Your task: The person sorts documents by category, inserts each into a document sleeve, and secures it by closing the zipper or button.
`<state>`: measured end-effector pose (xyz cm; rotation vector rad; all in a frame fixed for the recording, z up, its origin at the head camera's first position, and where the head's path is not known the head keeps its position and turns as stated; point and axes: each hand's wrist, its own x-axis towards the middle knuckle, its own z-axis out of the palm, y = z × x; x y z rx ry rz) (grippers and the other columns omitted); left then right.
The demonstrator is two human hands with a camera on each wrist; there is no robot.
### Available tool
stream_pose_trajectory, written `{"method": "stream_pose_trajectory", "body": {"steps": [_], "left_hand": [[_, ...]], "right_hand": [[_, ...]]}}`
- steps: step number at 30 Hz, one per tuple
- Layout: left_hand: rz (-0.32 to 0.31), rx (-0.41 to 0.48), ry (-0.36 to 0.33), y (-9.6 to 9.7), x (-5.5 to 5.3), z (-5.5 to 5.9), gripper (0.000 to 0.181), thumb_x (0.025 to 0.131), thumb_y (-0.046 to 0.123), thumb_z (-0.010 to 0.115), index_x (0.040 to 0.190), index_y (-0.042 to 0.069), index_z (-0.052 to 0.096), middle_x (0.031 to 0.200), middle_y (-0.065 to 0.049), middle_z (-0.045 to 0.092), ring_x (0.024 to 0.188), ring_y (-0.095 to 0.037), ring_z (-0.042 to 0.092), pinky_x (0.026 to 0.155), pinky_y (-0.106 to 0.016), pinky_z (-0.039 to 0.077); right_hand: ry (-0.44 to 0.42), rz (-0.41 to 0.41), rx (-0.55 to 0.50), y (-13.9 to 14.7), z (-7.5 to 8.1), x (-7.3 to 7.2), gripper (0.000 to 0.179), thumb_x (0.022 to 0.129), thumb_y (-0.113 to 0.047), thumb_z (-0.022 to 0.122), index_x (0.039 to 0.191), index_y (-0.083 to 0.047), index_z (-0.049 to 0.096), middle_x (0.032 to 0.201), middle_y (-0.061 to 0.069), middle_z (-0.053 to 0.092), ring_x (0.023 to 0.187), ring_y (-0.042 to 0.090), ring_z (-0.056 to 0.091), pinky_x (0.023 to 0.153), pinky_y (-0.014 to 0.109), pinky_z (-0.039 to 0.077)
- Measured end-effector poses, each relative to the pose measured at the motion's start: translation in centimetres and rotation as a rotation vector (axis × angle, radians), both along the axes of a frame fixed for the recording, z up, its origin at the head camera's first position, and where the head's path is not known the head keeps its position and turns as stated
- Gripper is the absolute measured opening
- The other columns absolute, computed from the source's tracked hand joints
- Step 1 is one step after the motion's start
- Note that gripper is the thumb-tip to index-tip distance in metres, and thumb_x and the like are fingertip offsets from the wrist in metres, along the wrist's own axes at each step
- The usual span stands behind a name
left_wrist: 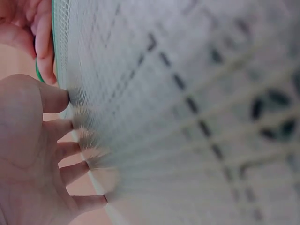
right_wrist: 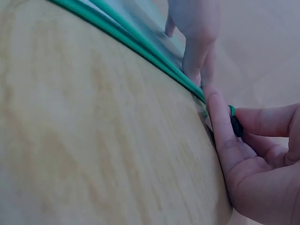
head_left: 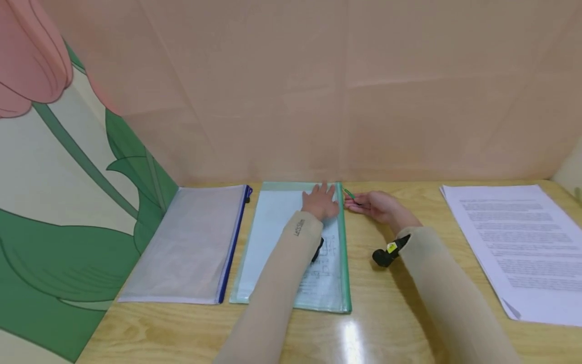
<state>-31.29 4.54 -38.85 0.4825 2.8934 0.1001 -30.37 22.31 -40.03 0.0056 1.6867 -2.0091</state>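
A clear zip pouch with a green zipper edge [head_left: 346,273] lies flat in the middle of the table, with printed sheets [head_left: 325,268] inside. My left hand [head_left: 320,202] rests on its far right part, fingers spread and fingertips pressing the mesh surface in the left wrist view. Just right of the pouch's far corner, my right hand [head_left: 382,206] pinches the zipper pull, a green cord [head_left: 348,193] with a black end [right_wrist: 237,126], between thumb and fingers. The backs of its lower fingers lie close to the tabletop.
To the left lies another zip pouch [head_left: 191,242] with a blue zipper edge and a dark pull. A stack of printed paper [head_left: 514,253] lies at the right of the wooden table [head_left: 386,313]. A pinkish cloth wall [head_left: 295,101] rises behind the table's far edge.
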Motion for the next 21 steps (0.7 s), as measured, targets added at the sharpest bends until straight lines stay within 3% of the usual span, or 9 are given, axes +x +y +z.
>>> {"method": "stream_pose_trajectory", "body": {"steps": [12,21], "left_hand": [[0.011,-0.015,-0.013,-0.1,0.4,0.2,0.055,0.103,0.041,0.025,0.155,0.028,0.014,0.162,0.003,0.009,0.149,-0.016,0.011,0.118,-0.048,0.017],[0.003,-0.019,-0.017,-0.3,0.2,0.1,0.054,0.104,0.041,0.025,0.155,0.028,0.013,0.162,0.003,0.008,0.149,-0.017,0.01,0.118,-0.048,0.016]], "right_hand": [[0.088,0.052,0.043,0.0,-0.1,1.9,0.047,0.1,0.004,0.028,0.141,0.023,0.015,0.1,0.002,0.067,0.095,0.007,0.066,0.096,0.023,0.048],[0.107,0.017,0.06,-0.3,-0.1,3.6,0.047,0.1,0.004,0.034,0.141,0.022,0.019,0.099,0.003,0.068,0.093,0.007,0.067,0.092,0.021,0.05]]}}
